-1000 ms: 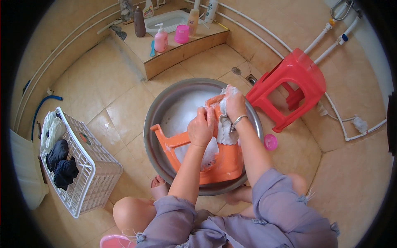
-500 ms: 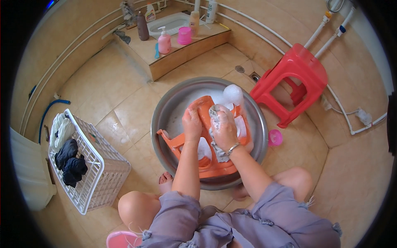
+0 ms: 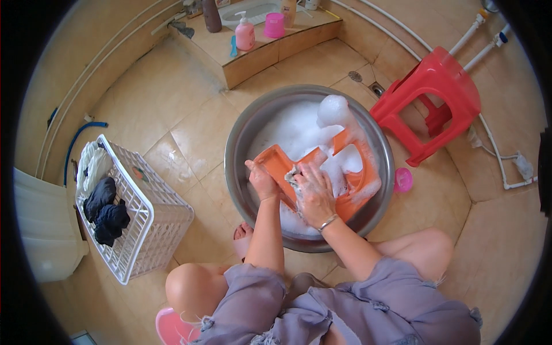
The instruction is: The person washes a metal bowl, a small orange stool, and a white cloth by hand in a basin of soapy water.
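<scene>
An orange plastic stool lies tilted in a wide metal basin, partly covered by white suds. My left hand is closed around the stool's left edge, steadying it. Under my right hand is a bunched grey cloth, gripped and pressed against the orange plastic. A bracelet circles my right wrist. Foam hides parts of the stool and the basin's bottom.
Right of the basin stands a red stool, with a small pink cup nearby. At left is a white basket with dark clothes. A raised tiled ledge holds a pink pump bottle and a pink tub.
The orange stool has been turned within the basin, and more suds show behind it. My right hand and the cloth now sit lower on the stool. The whole view has shifted slightly.
</scene>
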The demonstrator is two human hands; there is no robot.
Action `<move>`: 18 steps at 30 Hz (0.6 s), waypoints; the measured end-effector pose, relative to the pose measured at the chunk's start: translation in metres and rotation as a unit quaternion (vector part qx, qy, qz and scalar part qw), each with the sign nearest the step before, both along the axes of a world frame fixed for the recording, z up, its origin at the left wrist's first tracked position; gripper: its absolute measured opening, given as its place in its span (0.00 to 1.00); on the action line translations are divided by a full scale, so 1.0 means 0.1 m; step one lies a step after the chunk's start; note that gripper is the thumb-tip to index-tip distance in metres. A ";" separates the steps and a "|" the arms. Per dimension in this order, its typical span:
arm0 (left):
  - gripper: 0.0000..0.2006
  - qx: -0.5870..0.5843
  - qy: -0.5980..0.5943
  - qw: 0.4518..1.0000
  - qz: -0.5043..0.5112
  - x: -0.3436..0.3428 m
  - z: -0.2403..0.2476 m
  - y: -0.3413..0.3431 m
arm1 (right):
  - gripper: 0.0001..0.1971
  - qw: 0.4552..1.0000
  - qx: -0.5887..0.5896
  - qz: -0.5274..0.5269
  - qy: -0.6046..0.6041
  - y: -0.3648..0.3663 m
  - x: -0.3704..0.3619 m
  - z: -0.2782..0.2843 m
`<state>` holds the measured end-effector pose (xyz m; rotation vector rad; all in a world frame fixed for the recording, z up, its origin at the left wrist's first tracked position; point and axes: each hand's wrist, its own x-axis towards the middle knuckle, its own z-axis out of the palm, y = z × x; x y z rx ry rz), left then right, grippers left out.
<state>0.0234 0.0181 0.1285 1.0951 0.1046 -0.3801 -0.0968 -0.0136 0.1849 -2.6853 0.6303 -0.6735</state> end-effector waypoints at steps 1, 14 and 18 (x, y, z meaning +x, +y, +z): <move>0.29 -0.012 0.007 1.000 -0.001 0.00 0.00 -0.01 | 0.14 1.000 -0.016 -0.003 0.002 -0.01 -0.03 0.00; 0.28 -0.005 0.024 1.000 0.003 -0.03 -0.01 -0.01 | 0.14 0.989 0.035 0.099 -0.107 -0.23 0.05 0.01; 0.28 0.005 0.003 0.999 -0.033 -0.07 -0.03 -0.01 | 0.13 0.969 0.159 -0.102 -0.160 -0.43 0.12 -0.10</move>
